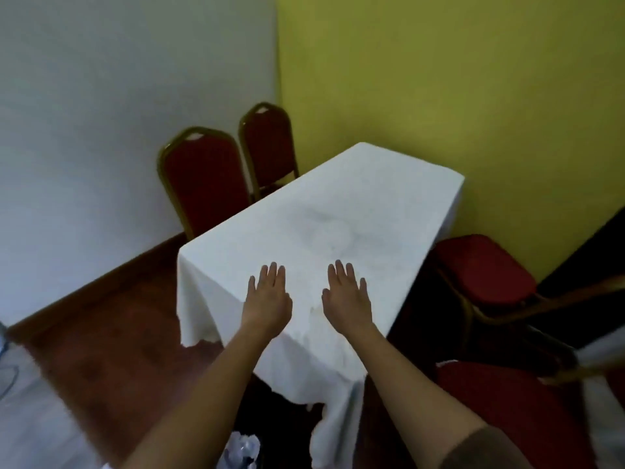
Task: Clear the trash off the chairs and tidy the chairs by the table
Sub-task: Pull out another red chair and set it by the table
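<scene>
Over the bench (338, 211) edge | left grip (269, 299) and right grip (348, 299) released, flat, empty | I see chairs (203, 177) beyond-left and chair seats (483, 269) right of the right grip, trash (241, 450) below | I'd push each chair in squarely, gripping backrests.

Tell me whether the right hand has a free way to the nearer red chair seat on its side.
Probably yes: the right hand is open and empty above the tablecloth, and nothing stands between it and the red seat.

Left hand (269, 299), right hand (348, 297) flat, empty.
</scene>
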